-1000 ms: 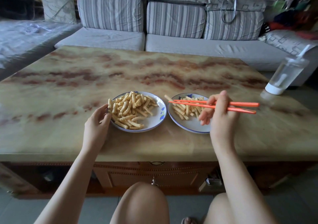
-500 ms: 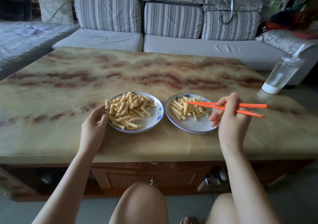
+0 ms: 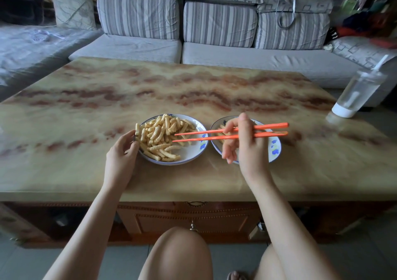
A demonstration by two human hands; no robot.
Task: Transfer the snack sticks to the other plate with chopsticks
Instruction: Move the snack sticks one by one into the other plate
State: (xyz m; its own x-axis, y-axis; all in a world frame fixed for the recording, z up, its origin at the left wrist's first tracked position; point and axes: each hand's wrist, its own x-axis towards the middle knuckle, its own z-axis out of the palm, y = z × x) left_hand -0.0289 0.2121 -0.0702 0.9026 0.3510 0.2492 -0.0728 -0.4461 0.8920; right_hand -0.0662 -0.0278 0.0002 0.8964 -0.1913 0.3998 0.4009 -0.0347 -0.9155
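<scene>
**Head view: chopsticks at the fuller plate, both hands engaged**

1. Carrying surface. A marble-patterned counter [image 3: 193, 90], beige with reddish veining, spans the view. Two plates stand side by side near the middle of its near edge, close together but not touching.

2. Left plate. A round white ceramic plate with blue floral marks, the left plate [image 3: 194, 156], carries a dense heap of pale yellow ridged snack sticks [image 3: 160, 132]. The heap covers its left and middle parts; the right part of the plate is bare.

3. Right plate. A matching white and blue ceramic plate, the right plate [image 3: 275, 148], is largely hidden behind the right hand. A few snack sticks show on its far left portion; the number cannot be told.

4. Left hand. The left hand [image 3: 120, 159] rests on the counter at the left rim of the left plate, with its thumb and curled fingers gripping that rim.

5. Right hand. The right hand [image 3: 247, 148] hangs above the right plate, its fingers clamped round a pair of long orange chopsticks [image 3: 214, 134]. The chopsticks run nearly level and point left. Their tips sit slightly apart at the right side of the heap on the left plate. Whether the tips touch a stick cannot be told; no stick is seen between them.

6. Surroundings. A clear drinking bottle [image 3: 357, 92] with a white base and a straw stands at the counter's right edge, well apart from the plates and blurred. A grey striped fabric sofa [image 3: 236, 58] runs along beyond the far edge. The person's bare knees [image 3: 178, 256] show below the near edge.
</scene>
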